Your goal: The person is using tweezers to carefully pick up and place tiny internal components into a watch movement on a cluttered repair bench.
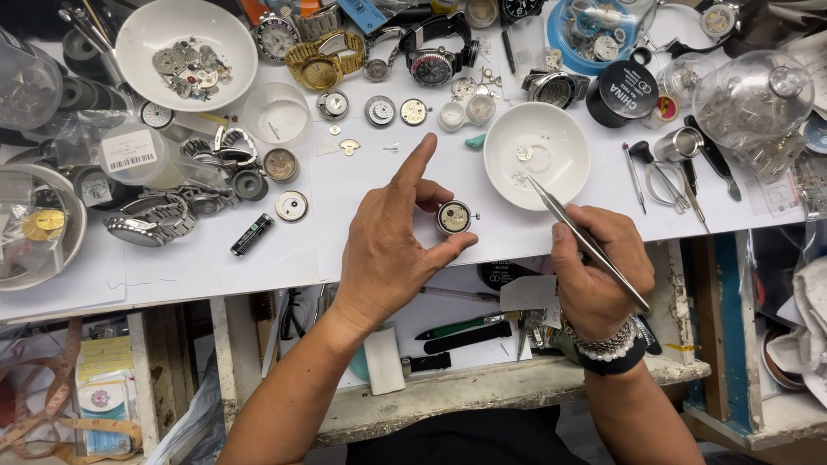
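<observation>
On white worktop (pixel 215 258) | left hand (pixel 388 250) pinches watch movement (pixel 453 218) | right hand (pixel 594 267) grips tweezers (pixel 586 241)

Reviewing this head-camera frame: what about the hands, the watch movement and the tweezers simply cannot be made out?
- Watch movement: too small to read its parts; the left hand covers its near side.
- Tweezers: tips lie over the white bowl; whether they hold anything is too small to tell.
- Right hand: palm is turned away, so the grip is hidden.
</observation>
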